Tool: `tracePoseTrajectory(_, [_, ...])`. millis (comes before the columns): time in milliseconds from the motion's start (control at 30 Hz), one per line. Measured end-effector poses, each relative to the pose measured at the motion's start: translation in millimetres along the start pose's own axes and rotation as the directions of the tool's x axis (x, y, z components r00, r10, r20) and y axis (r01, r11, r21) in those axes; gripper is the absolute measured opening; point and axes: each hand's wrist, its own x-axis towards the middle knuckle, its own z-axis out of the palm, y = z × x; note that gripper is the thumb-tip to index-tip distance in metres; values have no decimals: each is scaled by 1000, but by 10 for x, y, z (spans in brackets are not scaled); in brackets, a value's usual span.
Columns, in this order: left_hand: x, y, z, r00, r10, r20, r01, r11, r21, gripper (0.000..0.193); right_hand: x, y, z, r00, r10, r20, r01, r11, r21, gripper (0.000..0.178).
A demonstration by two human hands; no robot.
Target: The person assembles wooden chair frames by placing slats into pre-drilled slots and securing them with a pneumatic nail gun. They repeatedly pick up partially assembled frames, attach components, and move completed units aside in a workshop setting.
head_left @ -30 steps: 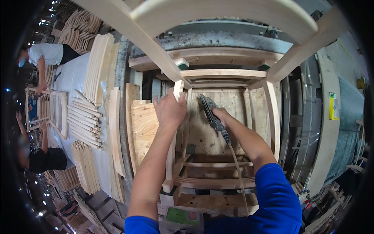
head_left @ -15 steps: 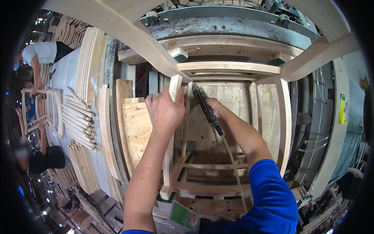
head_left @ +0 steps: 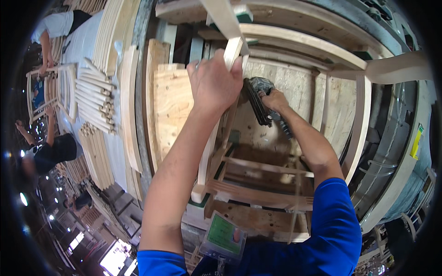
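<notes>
A pale wooden chair frame point(head_left: 361, 131) lies on the workbench in front of me. My left hand point(head_left: 214, 85) is wrapped round the upper end of its left rail point(head_left: 208, 156), close to the corner where a curved leg point(head_left: 224, 20) joins. My right hand point(head_left: 275, 101) holds a black air nail gun point(head_left: 256, 102) by its grip, inside the frame. The gun's long magazine points down toward me, and its head is a short way right of the left rail. A thin, blurred air hose point(head_left: 297, 202) hangs below it. My right fingers are partly hidden by the gun.
Wooden slats point(head_left: 94, 94) and long strips point(head_left: 108, 37) are stacked on a side table at the left. Two people work there, one in a white shirt point(head_left: 57, 27) near another wooden frame point(head_left: 73, 94). Plywood blocks point(head_left: 172, 101) stand beside the left rail. A badge point(head_left: 224, 237) hangs before me.
The nail gun has moved away from the left rail's inner corner and turned in my right hand. My left hand still grips the rail. The view has shifted and tilted.
</notes>
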Motion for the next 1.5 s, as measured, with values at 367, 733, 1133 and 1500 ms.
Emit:
tracePoseTrajectory(367, [50,28,82,1000,17,24,-17,1000,20,38,-340,201,851,812,-498,305,580,623,-525,74])
tracePoseTrajectory(733, [38,15,87,1000,21,15,-21,1000,-6,40,-314,137,891,803,-479,354,596,669,-444,75])
tracePoseTrajectory(1133, [56,12,76,999,41,-30,-41,999,-2,36,-302,194,956,811,-480,335,585,640,-499,77])
tracePoseTrajectory(1500, [74,171,-118,986,-65,152,66,998,-7,32,-260,1164,445,849,-166,501,-457,246,855,48])
